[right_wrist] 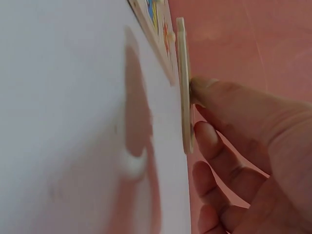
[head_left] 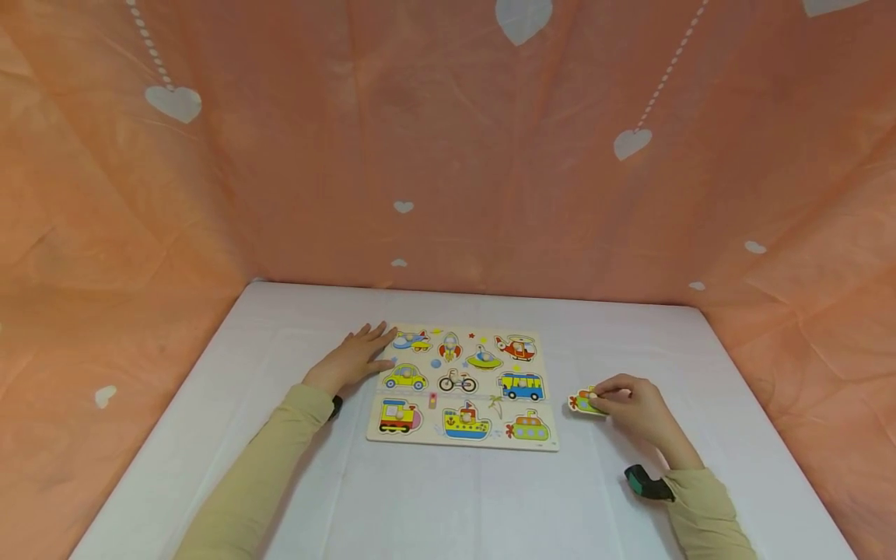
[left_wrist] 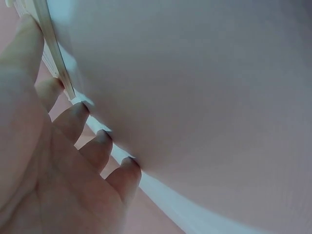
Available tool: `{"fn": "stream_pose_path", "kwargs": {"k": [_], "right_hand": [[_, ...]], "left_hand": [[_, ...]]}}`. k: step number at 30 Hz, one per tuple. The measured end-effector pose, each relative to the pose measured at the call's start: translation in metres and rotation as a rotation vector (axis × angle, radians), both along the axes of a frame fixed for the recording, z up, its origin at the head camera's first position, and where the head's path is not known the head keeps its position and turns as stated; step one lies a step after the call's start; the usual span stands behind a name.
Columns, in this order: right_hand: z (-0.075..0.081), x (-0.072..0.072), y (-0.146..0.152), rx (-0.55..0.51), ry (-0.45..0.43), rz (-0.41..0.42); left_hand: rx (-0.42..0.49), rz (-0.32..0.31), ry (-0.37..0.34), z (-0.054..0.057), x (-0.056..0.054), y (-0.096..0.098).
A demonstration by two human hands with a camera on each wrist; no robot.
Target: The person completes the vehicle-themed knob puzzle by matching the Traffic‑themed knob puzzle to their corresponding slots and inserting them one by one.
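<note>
A wooden puzzle board printed with vehicles lies flat on the table. My left hand rests at its upper left edge with fingers spread. In the left wrist view, the thumb and index finger touch the board's side, while the other fingertips reach the table. Right of the board, my right hand pinches a submarine puzzle piece by its knob, between thumb and fingers. Seen edge-on in the right wrist view, the thin piece is held just above the table and casts a shadow.
A white cloth covers the table. Orange curtains with white hearts hang behind and at both sides. On the board are a train, a ship, a bus and a submarine picture at the lower right.
</note>
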State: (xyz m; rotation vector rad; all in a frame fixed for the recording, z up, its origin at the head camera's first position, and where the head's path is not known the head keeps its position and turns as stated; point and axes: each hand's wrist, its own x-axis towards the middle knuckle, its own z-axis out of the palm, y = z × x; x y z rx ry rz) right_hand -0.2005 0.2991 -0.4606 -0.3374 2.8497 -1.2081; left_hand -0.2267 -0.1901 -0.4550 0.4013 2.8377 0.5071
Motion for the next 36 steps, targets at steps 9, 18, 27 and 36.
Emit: {"fn": "stream_pose_path", "kwargs": {"k": [9,18,27,36], "right_hand": [[0.000,0.005,-0.026,-0.037,-0.035,0.038],[-0.006,0.006,-0.053,-0.052,-0.001,0.116],[-0.009,0.015,-0.078,-0.119,-0.073,0.162],[-0.013,0.021,-0.090,-0.138,-0.092,0.230]], "left_hand": [[-0.003,0.002,-0.006,-0.001,-0.004,0.001],[0.004,-0.002,-0.004,-0.003,-0.002,-0.002],[0.001,0.001,0.000,-0.001,-0.001,-0.003],[-0.003,-0.006,0.008,-0.001,-0.002,-0.004]]}}
